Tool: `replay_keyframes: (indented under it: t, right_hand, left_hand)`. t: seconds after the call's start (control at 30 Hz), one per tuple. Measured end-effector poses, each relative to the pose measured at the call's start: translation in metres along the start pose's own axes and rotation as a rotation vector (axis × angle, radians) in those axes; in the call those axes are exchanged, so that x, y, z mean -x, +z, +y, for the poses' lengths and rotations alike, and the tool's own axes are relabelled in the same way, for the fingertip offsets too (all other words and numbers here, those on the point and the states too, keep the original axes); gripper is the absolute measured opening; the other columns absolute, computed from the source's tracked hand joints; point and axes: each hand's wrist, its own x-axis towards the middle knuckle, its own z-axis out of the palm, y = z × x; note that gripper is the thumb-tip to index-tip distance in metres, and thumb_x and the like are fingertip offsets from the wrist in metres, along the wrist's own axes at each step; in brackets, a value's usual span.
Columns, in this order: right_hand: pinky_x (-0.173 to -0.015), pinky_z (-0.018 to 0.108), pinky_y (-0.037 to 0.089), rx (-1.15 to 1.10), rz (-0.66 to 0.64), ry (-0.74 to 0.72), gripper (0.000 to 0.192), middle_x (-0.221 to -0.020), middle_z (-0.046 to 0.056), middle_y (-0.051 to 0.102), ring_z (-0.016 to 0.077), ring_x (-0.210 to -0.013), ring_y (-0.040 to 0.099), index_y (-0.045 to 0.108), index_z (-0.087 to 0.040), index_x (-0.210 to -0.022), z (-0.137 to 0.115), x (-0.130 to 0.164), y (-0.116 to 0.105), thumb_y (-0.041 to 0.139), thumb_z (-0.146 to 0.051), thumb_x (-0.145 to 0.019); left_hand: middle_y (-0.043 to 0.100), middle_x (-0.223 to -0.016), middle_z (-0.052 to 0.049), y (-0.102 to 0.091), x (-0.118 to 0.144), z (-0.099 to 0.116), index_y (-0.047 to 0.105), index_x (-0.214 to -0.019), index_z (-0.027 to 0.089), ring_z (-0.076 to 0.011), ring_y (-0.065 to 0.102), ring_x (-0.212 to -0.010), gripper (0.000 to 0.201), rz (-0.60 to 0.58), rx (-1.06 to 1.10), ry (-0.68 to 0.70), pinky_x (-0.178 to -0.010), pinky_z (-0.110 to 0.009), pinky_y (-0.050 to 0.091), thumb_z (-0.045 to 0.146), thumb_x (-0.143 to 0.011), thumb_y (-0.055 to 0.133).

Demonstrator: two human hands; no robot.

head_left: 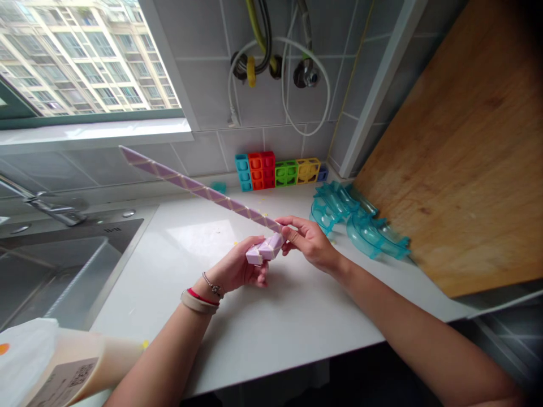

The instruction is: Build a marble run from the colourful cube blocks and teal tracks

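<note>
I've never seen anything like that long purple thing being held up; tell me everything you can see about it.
The lilac segmented stick looks like smooth plastic, marked along its length by pale slanting lines between its wedge-like segments. One long, straight stretch slants toward the picture's upper left and ends in a point; the near end is folded into a short, blocky section. The left hand supports that folded end, and the right hand grips near the bend. The long stretch is held above the white counter.

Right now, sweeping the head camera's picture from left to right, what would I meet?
Metal faucet, the purple stick's pointed tip, the person's left hand, their right hand, then the large wooden board.
</note>
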Motion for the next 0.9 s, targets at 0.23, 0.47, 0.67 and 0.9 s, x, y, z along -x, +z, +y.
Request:
replay_keyframes:
  t: [0.23, 0.47, 0.67, 0.9]
  right_hand:
    - [-0.075, 0.03, 0.062, -0.342, 0.069, 0.125, 0.035, -0.089, 0.002, 0.072, 0.0132, -0.075, 0.068, 0.07, -0.02, -0.107, -0.003, -0.004, -0.006, 0.081, -0.043, -0.083]
    - [-0.078, 0.032, 0.062, -0.297, -0.066, 0.14, 0.036, -0.107, 0.006, 0.075, 0.0201, -0.094, 0.073, 0.071, -0.019, -0.107, -0.002, 0.0, -0.001, 0.084, -0.039, -0.08]
    - [-0.064, 0.03, 0.063, -0.04, 0.036, 0.033, 0.045, -0.096, 0.005, 0.074, 0.0219, -0.087, 0.072, 0.068, -0.018, -0.107, 0.011, -0.002, 0.01, 0.086, -0.041, -0.073]
    - [-0.057, 0.028, 0.061, 0.148, 0.098, -0.04, 0.042, -0.093, 0.006, 0.071, 0.0208, -0.084, 0.069, 0.069, -0.018, -0.104, 0.019, -0.004, 0.007, 0.085, -0.041, -0.073]
  left_hand:
    - [0.07, -0.123, -0.011, -0.003, -0.013, -0.002, 0.062, -0.122, 0.02, -0.0259, 0.066, -0.115, 0.04, 0.359, -0.212, 0.711, -0.098, -0.041, 0.054, 0.031, -0.084, 0.069]
    - [0.062, -0.137, -0.012, 0.01, -0.009, -0.011, 0.059, -0.132, 0.026, -0.0296, 0.062, -0.122, 0.052, -0.038, -0.078, 0.592, -0.096, -0.042, 0.054, 0.033, -0.085, 0.078]
    - [0.069, -0.107, -0.008, 0.011, -0.017, -0.018, 0.072, -0.106, 0.019, -0.0183, 0.066, -0.096, 0.033, 0.125, 0.05, 0.561, -0.081, -0.029, 0.057, 0.042, -0.083, 0.079]
    - [0.067, -0.089, -0.004, 0.011, -0.014, -0.012, 0.074, -0.093, 0.017, -0.0133, 0.062, -0.081, 0.03, 0.263, -0.08, 0.586, -0.07, -0.023, 0.054, 0.043, -0.079, 0.082]
